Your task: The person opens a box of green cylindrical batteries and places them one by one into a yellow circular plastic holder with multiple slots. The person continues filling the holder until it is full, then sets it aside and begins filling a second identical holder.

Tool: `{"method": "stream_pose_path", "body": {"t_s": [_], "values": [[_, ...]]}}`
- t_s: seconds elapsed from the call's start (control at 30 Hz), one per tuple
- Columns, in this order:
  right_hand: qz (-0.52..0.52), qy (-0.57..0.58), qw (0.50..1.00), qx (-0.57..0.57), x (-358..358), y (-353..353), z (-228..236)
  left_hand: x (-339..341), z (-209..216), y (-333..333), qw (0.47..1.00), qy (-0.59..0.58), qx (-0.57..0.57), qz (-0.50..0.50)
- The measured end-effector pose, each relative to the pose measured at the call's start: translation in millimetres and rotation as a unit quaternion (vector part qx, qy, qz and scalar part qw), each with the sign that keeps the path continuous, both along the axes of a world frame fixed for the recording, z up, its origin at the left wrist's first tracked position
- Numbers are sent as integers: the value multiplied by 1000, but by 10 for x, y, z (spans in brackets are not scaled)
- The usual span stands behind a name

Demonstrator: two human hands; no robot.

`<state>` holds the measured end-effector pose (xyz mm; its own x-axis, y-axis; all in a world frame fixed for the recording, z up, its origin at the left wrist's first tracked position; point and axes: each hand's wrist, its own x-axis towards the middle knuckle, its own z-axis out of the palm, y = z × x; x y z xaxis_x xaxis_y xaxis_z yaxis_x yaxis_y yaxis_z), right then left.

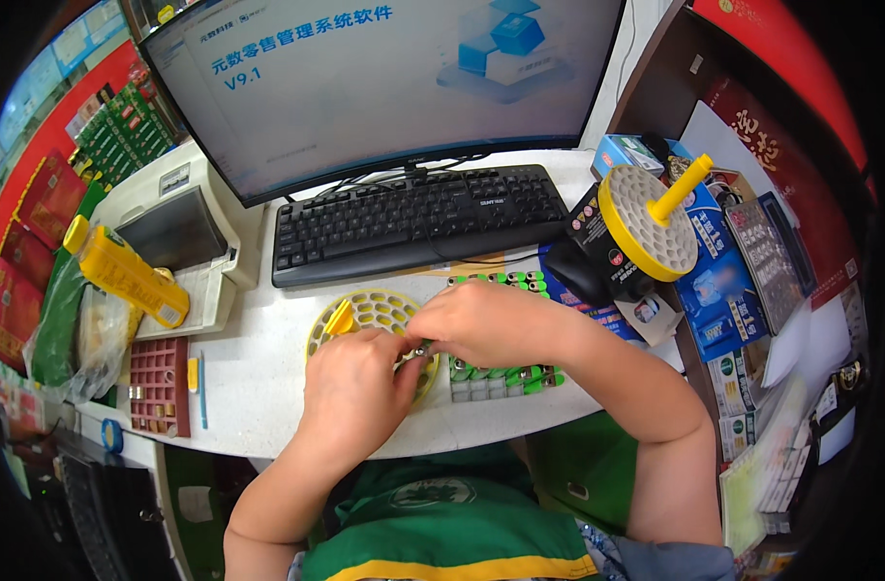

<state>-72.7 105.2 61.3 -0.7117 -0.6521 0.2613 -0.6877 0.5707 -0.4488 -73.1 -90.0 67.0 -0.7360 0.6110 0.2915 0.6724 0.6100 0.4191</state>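
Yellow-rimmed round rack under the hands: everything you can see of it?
The round rack, apparently plastic, is a disc with a yellow rim and a grid of rounded, greyish cells. A yellow handle rises from it. It lies on the white desk, on the person's side of the black keyboard. The left hand and right hand hide much of it; whether either touches it is unclear.

Bright, even light is washing over the white tabletop point(254, 387), and the far monitor point(355, 107) is glowing pale. Soft shade is gathering between the left hand point(357, 385) and the right hand point(481, 320), where a metal piece point(421, 351) is looking indistinct. The lens is bending straight edges toward the rim, black is swallowing the corners, and the red packets point(55, 198) on the left are appearing soft
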Motion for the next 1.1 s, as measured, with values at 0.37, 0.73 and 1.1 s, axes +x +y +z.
{"method": "stream_pose_path", "body": {"t_s": [0.37, 0.73, 1.1], "values": [[71, -33, 995, 63, -107, -24, 164, 155, -132, 29, 997, 32, 20, 60], [3, -54, 997, -48, 146, -381, 8, -14, -18, -422, 998, 10, -35, -57], [-17, -29, 999, -32, -20, -749, -64, -78, -182, -789, 992, -31, 119, 6]]}}
